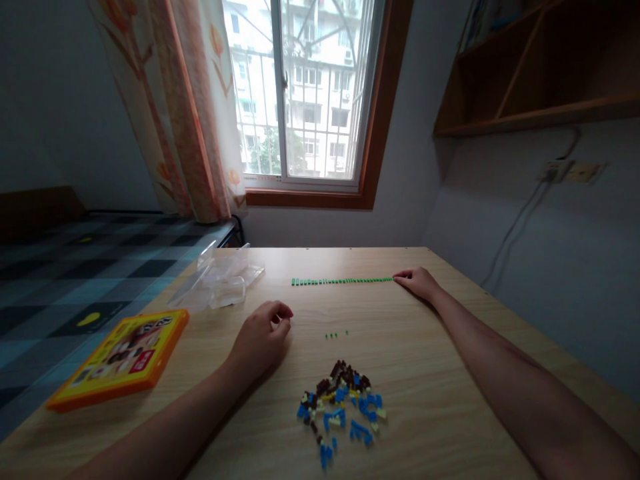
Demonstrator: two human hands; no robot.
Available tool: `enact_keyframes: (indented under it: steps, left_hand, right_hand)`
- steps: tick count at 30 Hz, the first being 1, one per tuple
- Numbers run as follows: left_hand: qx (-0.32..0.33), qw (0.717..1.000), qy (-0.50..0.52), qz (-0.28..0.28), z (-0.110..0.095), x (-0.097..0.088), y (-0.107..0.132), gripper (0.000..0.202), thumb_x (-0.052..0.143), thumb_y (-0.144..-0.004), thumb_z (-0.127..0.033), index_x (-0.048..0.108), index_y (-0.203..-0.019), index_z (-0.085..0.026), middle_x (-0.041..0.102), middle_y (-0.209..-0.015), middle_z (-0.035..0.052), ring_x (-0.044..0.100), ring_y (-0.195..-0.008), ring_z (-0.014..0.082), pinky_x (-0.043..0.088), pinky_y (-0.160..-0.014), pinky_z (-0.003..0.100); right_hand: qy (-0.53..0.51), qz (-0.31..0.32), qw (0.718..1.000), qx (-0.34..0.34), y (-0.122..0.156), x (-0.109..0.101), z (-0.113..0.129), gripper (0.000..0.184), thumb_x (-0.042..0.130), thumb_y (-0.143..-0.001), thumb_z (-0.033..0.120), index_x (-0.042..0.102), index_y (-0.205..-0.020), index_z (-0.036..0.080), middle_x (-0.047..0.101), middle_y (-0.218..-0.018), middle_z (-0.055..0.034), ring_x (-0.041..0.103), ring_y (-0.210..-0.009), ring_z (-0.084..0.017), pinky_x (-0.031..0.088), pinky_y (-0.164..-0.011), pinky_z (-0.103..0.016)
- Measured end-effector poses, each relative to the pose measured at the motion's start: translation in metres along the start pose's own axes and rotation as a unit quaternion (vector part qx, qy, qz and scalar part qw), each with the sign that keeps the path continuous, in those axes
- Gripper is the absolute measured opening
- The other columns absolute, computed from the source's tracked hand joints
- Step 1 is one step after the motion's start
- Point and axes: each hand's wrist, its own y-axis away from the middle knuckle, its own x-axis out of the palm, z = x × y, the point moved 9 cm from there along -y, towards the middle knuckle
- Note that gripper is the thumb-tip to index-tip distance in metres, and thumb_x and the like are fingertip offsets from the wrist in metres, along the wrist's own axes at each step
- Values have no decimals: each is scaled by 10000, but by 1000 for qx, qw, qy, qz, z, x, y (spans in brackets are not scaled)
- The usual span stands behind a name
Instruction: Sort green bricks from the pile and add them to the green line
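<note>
A long row of small green bricks [341, 281] lies across the far part of the wooden table [450, 373]. My right hand [417, 281] rests at the row's right end, fingers together and touching the last brick. My left hand [261, 335] lies on the table left of centre, fingers curled in; what it holds, if anything, is hidden. A few loose green bricks [336, 334] sit just right of it. Nearer me is a pile of blue, brown and yellow bricks [342, 407].
A clear plastic box with its lid open [219, 278] stands at the table's far left. An orange and yellow box [123, 358] lies at the left edge. A bed with a checked cover [75, 273] is to the left; window and curtain behind.
</note>
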Motion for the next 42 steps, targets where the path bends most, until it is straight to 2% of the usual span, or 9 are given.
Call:
enact_keyframes:
  steps: [15, 19, 22, 25, 28, 31, 35, 39, 42]
  left_hand:
    - [-4, 1000, 1, -2, -3, -1, 1, 176, 481, -738, -249, 641, -787, -195, 637, -788, 25, 587, -711, 187, 461, -690, 315]
    - [0, 1000, 2, 1, -1, 1, 0, 180, 476, -746, -252, 640, -791, -192, 638, -806, 31, 593, -734, 192, 458, -701, 321]
    - [2, 1000, 3, 5, 0, 2, -1, 177, 478, -741, -251, 636, -790, -190, 639, -809, 35, 595, -746, 197, 456, -707, 327]
    - [1, 1000, 3, 7, 1, 2, -1, 176, 473, -740, -247, 632, -789, -190, 641, -808, 37, 596, -746, 200, 454, -707, 332]
    - [1, 1000, 3, 6, 1, 2, -1, 176, 475, -746, -253, 634, -786, -190, 642, -813, 40, 598, -751, 202, 453, -702, 332]
    - [3, 1000, 2, 2, 0, 1, 0, 171, 480, -751, -257, 635, -781, -193, 642, -812, 39, 600, -759, 203, 454, -696, 326]
    - [-1, 1000, -2, 3, -2, 1, 1, 170, 483, -752, -243, 641, -794, -194, 647, -812, 30, 594, -735, 192, 457, -696, 320]
    - [-3, 1000, -5, 3, -4, 0, 2, 170, 483, -766, -233, 644, -802, -193, 648, -815, 31, 596, -746, 193, 461, -707, 320]
    - [0, 1000, -3, 6, -5, 0, 2, 161, 487, -765, -227, 641, -797, -193, 650, -817, 33, 600, -760, 198, 462, -710, 321]
  right_hand:
    - [-19, -32, 999, -4, 3, -4, -1, 361, 663, -773, 430, 798, -996, 180, 747, -784, -60, 640, -665, -169, 424, -594, -243]
    - [-32, -65, 997, -29, 7, -13, 12, 371, 627, -805, 414, 794, -987, 138, 730, -742, -80, 599, -619, -160, 416, -571, -245]
    - [-37, -87, 992, -78, 11, -21, 46, 365, 600, -845, 423, 794, -953, 135, 721, -781, -92, 583, -659, -160, 423, -609, -255]
    - [-49, -61, 984, -159, 23, -18, 107, 310, 594, -881, 411, 796, -908, 177, 710, -803, -66, 570, -669, -133, 425, -640, -244]
    - [-87, 49, 944, -315, 55, 2, 188, 251, 624, -893, 358, 790, -868, 172, 687, -770, -54, 566, -663, -111, 414, -624, -223]
    - [-94, 145, 905, -388, 92, 26, 241, 171, 659, -882, 304, 788, -885, 192, 684, -779, -34, 580, -683, -100, 419, -647, -212]
    - [-66, 190, 888, -414, 121, 47, 267, 138, 715, -844, 310, 785, -912, 212, 703, -854, -33, 609, -758, -116, 432, -711, -228]
    - [-32, 182, 896, -403, 127, 55, 268, 112, 736, -796, 274, 788, -887, 232, 711, -867, -21, 620, -805, -136, 430, -736, -236]
    - [-23, 180, 907, -380, 127, 59, 267, 113, 707, -787, 217, 792, -859, 232, 708, -839, -11, 614, -758, -124, 425, -702, -222]
